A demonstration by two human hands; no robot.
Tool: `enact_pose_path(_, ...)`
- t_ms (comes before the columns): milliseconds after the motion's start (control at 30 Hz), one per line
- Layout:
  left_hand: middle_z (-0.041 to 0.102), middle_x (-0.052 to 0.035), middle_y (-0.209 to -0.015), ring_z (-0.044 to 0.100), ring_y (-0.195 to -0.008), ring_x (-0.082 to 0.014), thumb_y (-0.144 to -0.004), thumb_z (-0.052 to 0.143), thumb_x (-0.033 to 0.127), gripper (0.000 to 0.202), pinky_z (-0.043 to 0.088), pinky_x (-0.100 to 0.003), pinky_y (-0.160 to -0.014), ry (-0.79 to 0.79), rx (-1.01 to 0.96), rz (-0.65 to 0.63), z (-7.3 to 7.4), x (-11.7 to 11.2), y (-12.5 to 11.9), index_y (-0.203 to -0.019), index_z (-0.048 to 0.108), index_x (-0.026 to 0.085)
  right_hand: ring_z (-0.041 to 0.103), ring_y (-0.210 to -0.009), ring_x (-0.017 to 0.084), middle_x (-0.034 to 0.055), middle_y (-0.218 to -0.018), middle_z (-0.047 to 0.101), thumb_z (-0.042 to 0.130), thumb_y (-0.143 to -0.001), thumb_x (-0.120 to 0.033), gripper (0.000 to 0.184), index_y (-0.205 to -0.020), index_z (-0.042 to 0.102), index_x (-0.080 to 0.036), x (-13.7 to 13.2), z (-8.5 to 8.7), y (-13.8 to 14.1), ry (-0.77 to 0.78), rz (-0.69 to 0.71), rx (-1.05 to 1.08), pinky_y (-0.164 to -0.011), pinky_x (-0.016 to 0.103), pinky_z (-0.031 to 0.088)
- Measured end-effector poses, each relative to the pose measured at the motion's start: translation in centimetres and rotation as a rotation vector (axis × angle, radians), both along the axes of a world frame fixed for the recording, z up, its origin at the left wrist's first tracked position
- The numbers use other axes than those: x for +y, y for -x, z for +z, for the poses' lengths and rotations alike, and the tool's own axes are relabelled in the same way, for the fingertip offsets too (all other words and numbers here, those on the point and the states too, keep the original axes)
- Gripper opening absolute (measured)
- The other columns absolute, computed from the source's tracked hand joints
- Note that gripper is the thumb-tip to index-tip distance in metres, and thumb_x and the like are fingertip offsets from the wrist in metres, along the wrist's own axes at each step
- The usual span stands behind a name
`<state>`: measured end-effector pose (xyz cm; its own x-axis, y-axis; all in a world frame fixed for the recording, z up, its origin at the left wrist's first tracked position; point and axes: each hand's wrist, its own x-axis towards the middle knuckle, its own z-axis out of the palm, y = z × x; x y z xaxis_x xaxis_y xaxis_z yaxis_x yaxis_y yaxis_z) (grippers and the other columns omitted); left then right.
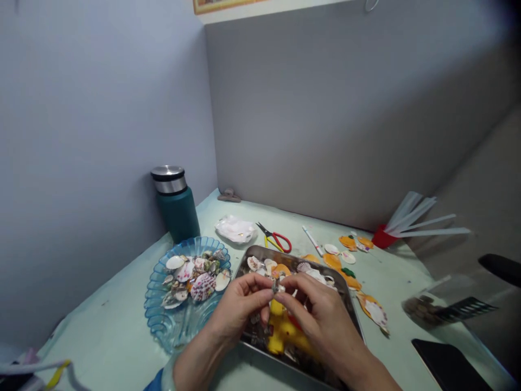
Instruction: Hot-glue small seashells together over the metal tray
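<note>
My left hand [248, 304] and my right hand [317, 312] meet over a metal tray [356, 307]. Pinched between the fingertips of both is a small greyish piece [275, 284], perhaps a little shell; its kind is too small to tell. Just below the fingers lies a yellow object [280, 331] in the tray, partly covered by my right hand. Several shells [254, 263] rest along the tray's far side. To the left, a blue scalloped plate [157, 296] bears a heap of mixed shells [202, 287].
Behind the tray are red-and-yellow scissors [280, 241], a white plastic bag [236, 229] and a white pen [312, 241]. A teal bottle [179, 209] stands at back left. Orange shell pieces [372, 309], a red cup of translucent sticks [382, 237] and a black phone [451, 364] are at right.
</note>
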<state>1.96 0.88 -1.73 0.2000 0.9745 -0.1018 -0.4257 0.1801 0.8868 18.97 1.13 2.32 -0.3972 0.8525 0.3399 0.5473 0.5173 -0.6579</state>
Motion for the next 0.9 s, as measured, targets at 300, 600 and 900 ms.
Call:
enact_pose_path(300,0.06,0.0032,-0.044,0.051,-0.034,-0.0074,-0.072,0.075,0.032,0.027,0.044,-0.017,-0.039,-0.028,-0.05,-0.029,-0.4,-0.1,0.1,-0.088,0.064,0.012,0.059,-0.064,0.018,-0.0002,-0.074,0.065,0.06,-0.088,-0.029,0.01,-0.082,0.064,-0.022,0.4,-0.4,-0.1,-0.037,-0.008,-0.029,-0.06,0.028,0.04)
enact_pose_path(600,0.063,0.0008,-0.052,0.054,-0.036,-0.0077,-0.064,0.081,0.028,0.029,0.041,-0.016,-0.038,-0.023,-0.119,-0.001,-0.3,0.1,0.0,-0.081,0.064,0.012,0.061,-0.059,0.016,-0.0003,-0.077,0.067,0.054,-0.091,-0.03,0.011,-0.092,0.063,-0.024,0.7,-1.0,-0.4,-0.067,0.052,-0.032,-0.058,0.028,0.045)
enact_pose_path(900,0.063,0.0025,-0.057,0.055,-0.036,-0.0073,-0.062,0.082,0.027,0.032,0.041,-0.016,-0.037,-0.029,-0.132,-0.003,-0.5,0.0,0.0,-0.083,0.064,0.013,0.06,-0.056,0.016,-0.0009,-0.073,0.066,0.055,-0.09,-0.035,0.014,-0.087,0.063,-0.024,0.6,-1.0,-0.4,-0.079,0.028,-0.046,-0.055,0.027,0.044)
